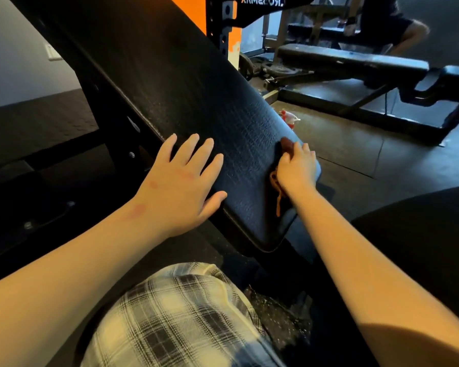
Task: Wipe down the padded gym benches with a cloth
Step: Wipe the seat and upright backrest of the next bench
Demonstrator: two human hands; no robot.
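Pad open above left hand, right hand. Floor right of pad passable; spray bottle beside pad edge, flat bench beyond.

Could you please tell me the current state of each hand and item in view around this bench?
bench pad: tilted at an incline.
left hand: open, flat on the bench pad, fingers spread.
right hand: grips the cloth at the pad's right edge.
cloth: bunched, pressed against the pad.
spray bottle: on the floor behind the pad, partly hidden.
far bench: set flat.

Left hand flat with fingers spread, right hand curled round the cloth, both arms outstretched.
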